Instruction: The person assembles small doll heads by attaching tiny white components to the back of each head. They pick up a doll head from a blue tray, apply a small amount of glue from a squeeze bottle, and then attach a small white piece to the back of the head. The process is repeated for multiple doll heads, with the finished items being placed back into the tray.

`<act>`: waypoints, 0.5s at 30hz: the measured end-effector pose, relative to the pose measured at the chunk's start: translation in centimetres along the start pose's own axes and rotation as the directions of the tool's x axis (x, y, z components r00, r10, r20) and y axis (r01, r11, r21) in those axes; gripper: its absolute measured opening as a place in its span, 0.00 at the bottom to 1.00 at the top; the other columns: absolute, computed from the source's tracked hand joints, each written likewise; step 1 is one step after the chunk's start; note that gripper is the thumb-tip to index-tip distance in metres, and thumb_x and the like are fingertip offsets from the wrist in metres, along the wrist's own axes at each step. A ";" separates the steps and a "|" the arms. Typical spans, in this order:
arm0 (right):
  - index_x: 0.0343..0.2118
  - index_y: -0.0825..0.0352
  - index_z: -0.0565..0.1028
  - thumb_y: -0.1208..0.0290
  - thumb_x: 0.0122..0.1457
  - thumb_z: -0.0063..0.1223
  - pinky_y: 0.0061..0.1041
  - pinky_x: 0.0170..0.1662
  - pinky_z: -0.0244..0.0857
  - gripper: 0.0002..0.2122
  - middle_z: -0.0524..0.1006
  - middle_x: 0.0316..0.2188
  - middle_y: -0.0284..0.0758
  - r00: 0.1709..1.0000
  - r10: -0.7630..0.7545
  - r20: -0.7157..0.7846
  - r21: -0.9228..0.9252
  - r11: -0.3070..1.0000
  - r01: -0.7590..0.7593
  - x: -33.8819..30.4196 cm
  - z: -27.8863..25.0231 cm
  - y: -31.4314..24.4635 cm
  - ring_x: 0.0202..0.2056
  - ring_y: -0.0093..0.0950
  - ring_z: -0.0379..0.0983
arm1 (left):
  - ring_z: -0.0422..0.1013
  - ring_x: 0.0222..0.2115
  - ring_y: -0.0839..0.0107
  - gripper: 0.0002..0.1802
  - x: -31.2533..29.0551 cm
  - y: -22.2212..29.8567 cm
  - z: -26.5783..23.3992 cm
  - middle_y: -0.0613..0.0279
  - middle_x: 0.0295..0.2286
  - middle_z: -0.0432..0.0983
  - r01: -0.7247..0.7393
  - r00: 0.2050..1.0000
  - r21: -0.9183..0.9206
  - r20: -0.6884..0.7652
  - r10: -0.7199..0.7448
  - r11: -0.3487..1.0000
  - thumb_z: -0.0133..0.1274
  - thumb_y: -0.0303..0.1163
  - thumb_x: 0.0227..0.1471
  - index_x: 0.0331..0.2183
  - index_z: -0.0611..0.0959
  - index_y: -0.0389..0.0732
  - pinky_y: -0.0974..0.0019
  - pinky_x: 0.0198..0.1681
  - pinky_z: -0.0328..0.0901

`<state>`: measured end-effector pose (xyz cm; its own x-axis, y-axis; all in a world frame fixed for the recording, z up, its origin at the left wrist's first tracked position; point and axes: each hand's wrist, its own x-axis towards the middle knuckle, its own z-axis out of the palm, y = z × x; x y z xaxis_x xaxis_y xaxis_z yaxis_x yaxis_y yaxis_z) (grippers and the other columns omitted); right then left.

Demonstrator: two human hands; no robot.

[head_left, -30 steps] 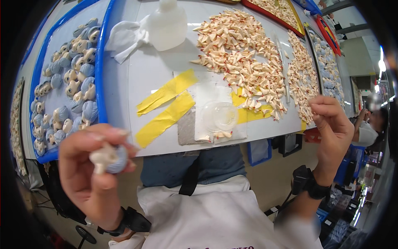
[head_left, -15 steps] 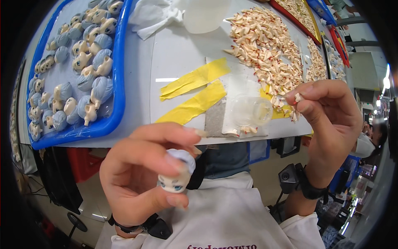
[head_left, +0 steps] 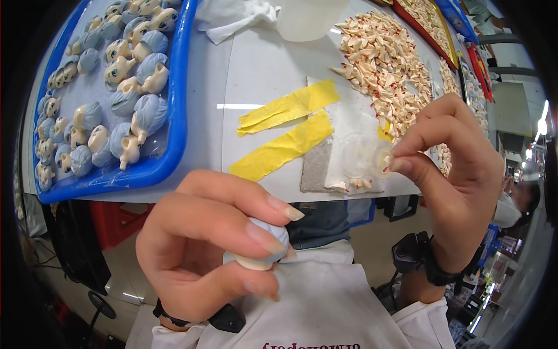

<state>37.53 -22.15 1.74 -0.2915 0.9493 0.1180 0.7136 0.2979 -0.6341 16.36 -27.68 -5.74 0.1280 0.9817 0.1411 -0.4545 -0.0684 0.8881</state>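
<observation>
My left hand point(head_left: 200, 232) is closed round a small doll head point(head_left: 280, 232) with blue-grey hair. Thumb and fingers cover most of it, and its painted face is turned out of sight. My right hand point(head_left: 456, 154) pinches a tiny cream piece point(head_left: 387, 160) with a bit of red, mostly hidden by the fingertips. Those fingertips are at the edge of a clear round plastic cup point(head_left: 356, 152) near the table's front edge; whether the piece touches it I cannot tell. Beyond the right hand lies a large pile of cream pointed pieces with red ends point(head_left: 386, 70).
A blue tray point(head_left: 179, 104) at the left holds several similar doll heads. Yellow tape strips point(head_left: 285, 148) lie beside a grey board point(head_left: 317, 168). Farther back are a white cloth point(head_left: 229, 20) and a translucent container point(head_left: 311, 20). A red tray point(head_left: 430, 32) of pieces stands far right.
My right hand has lowered toward the clear cup with the small piece. My left hand has turned the doll head, so its face no longer shows. The view has shifted slightly.
</observation>
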 end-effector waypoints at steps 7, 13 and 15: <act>0.18 0.70 0.70 0.84 0.32 0.54 0.18 0.31 0.53 0.07 0.65 0.21 0.32 0.998 -0.032 -0.053 -0.091 0.995 0.027 0.4 0.5 -0.4 0.27 0.23 0.61 | 0.72 0.28 0.64 0.22 0.6 -0.2 -0.5 0.44 0.36 0.68 -0.093 0.972 0.107 0.227 0.066 0.990 0.61 0.30 0.41 0.38 0.70 0.38 0.74 0.26 0.68; 0.21 0.66 0.71 0.80 0.36 0.59 0.17 0.29 0.54 0.08 0.65 0.22 0.30 0.992 -0.086 -0.096 0.209 0.972 0.105 -2.0 0.5 -1.0 0.25 0.22 0.60 | 0.72 0.29 0.65 0.22 0.7 0.1 0.7 0.44 0.36 0.68 -0.108 0.972 0.157 0.225 0.071 0.982 0.63 0.28 0.38 0.37 0.73 0.35 0.73 0.29 0.68; 0.23 0.62 0.71 0.76 0.39 0.63 0.17 0.28 0.55 0.10 0.65 0.23 0.30 0.968 -0.252 -0.007 0.287 0.927 0.243 -2.8 0.3 -0.1 0.24 0.22 0.60 | 0.72 0.29 0.67 0.22 0.7 0.0 1.0 0.46 0.35 0.68 -0.176 0.964 0.219 0.234 0.124 0.960 0.64 0.28 0.36 0.35 0.74 0.35 0.73 0.30 0.68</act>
<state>38.10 -24.90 1.28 -0.4575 0.8442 0.2793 0.4075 0.4783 -0.7780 17.31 -27.14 -5.16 0.2733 0.8966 0.3484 -0.2657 -0.2777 0.9232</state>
